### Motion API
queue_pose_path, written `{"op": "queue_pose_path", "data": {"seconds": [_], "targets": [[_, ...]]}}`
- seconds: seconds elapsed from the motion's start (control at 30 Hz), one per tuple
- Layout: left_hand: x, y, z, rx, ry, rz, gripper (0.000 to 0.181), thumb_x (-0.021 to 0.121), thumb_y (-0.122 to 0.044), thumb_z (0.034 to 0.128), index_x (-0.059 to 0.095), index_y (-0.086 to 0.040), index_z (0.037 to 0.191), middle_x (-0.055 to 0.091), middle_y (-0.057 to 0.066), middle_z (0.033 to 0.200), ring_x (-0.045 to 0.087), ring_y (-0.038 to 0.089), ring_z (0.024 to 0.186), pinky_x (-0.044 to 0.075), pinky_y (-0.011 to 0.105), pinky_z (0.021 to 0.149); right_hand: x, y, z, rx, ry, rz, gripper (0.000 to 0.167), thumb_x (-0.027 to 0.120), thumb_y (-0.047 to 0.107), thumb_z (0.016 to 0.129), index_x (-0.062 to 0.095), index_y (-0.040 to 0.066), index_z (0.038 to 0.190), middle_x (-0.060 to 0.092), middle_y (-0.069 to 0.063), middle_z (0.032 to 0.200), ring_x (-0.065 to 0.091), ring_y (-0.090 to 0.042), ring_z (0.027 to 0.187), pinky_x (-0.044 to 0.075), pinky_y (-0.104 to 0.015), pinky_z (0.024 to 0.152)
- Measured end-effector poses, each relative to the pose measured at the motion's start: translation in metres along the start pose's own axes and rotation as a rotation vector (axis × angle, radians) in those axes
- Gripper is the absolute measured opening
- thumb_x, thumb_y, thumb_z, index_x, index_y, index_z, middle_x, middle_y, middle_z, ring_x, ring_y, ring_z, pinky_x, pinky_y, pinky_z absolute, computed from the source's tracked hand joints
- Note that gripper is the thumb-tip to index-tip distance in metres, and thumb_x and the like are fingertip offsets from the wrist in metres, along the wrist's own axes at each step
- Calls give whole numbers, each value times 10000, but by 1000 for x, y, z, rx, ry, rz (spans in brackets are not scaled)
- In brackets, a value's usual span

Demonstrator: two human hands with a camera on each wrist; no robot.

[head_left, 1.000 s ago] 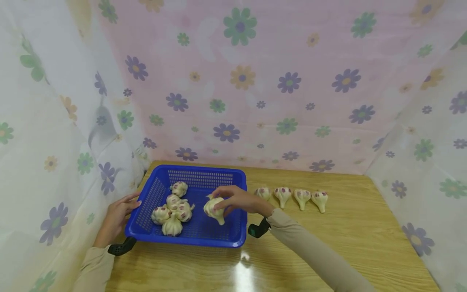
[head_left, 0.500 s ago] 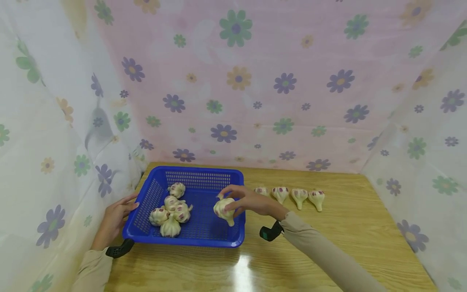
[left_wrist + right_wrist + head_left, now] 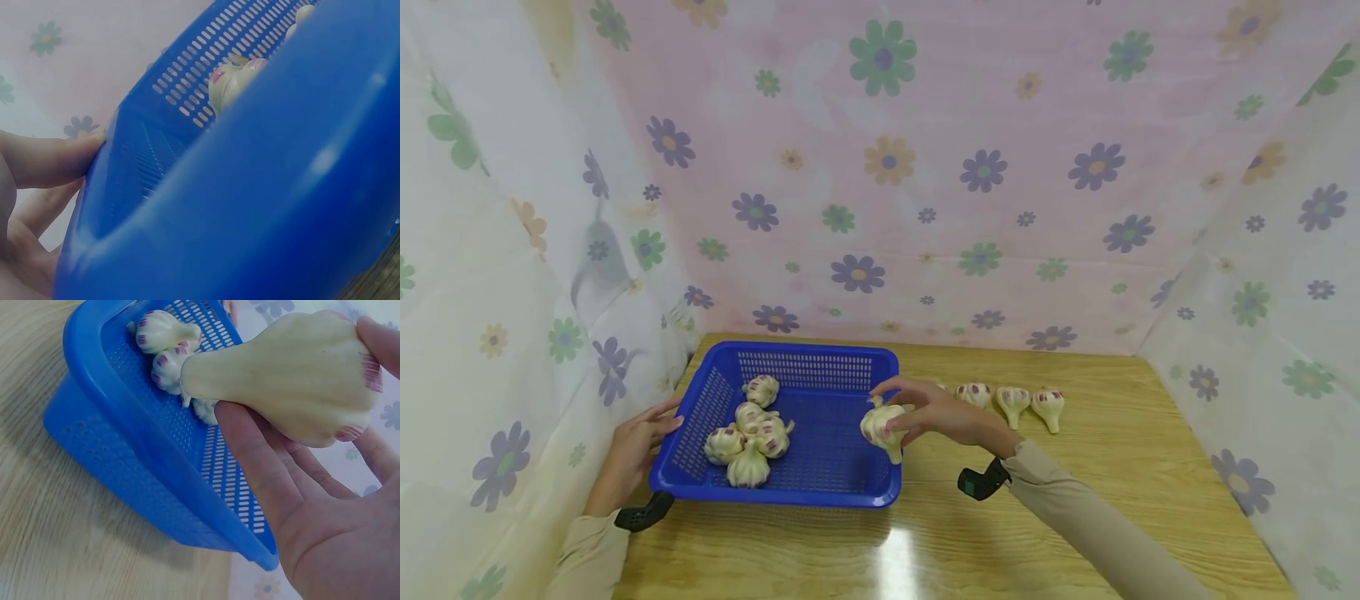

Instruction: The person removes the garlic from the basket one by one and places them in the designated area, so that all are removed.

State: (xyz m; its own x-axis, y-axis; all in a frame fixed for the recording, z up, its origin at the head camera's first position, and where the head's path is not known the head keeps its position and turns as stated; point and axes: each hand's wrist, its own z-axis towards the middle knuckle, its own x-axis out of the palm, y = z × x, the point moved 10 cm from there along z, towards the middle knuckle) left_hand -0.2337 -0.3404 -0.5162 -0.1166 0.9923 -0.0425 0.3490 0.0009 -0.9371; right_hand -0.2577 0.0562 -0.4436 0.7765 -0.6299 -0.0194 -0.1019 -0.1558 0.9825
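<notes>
My right hand (image 3: 951,412) grips a garlic bulb (image 3: 882,427) between thumb and fingers, above the right rim of a blue plastic basket (image 3: 775,497). In the right wrist view the held garlic bulb (image 3: 300,375) is close up, its long stem pointing toward the basket. My left hand (image 3: 632,454) holds the basket's left rim, and the left wrist view shows a digit (image 3: 56,159) on the rim with other fingers outside the wall. Several garlic bulbs (image 3: 748,465) lie grouped in the basket's left half.
To the right of the basket, several more garlic bulbs (image 3: 1013,402) lie in a row on the wooden table (image 3: 1075,500), partly hidden by my right hand. Flowered curtains (image 3: 925,208) enclose the table at the back and sides.
My right hand has moved right with the garlic bulb, from over the basket's interior to its right rim. The left hand has stayed on the basket. The view has shifted slightly.
</notes>
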Motion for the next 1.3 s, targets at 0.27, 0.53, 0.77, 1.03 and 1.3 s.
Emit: {"op": "queue_pose_path", "data": {"seconds": [0.27,0.53,0.77,1.03,1.3], "targets": [[0,2,-2,-10,6,-9,662,601,-238,938,277,-46,1482,640,-114,966,636,107,877,538,334,751,-10,1,-17,8,-20,-7,517,648,162,899,447,99,1371,371,-184,1407,540,-324,1102,507,-482,821],[0,1,-2,-14,-1,-10,662,600,-236,938,274,-44,1481,647,-117,946,640,107,861,539,328,741,-21,-1,-32,7,-58,-32,523,648,162,899,456,130,1383,368,-162,1419,488,-331,1180,509,-482,818],[0,1,-3,-10,5,-9,668,599,-240,939,269,-44,1485,640,-123,961,632,101,875,536,322,750,-31,-5,-43,13,-63,-52,552,629,155,911,403,70,1407,316,-201,1444,469,-336,1196,502,-476,831],[0,0,-3,-8,3,-1,665,594,-238,941,266,-38,1484,639,-121,954,631,100,868,536,317,749,-39,-3,-54,-23,-56,-38,534,598,128,928,383,14,1404,299,-196,1473,480,-324,1178,494,-506,828],[0,-2,-2,-2,-6,5,658,600,-228,937,280,-29,1477,639,-135,929,632,97,855,537,313,736,-51,-5,-69,-3,-106,-55,540,600,138,926,378,16,1402,266,-228,1473,482,-329,1184,497,-499,827]]}}
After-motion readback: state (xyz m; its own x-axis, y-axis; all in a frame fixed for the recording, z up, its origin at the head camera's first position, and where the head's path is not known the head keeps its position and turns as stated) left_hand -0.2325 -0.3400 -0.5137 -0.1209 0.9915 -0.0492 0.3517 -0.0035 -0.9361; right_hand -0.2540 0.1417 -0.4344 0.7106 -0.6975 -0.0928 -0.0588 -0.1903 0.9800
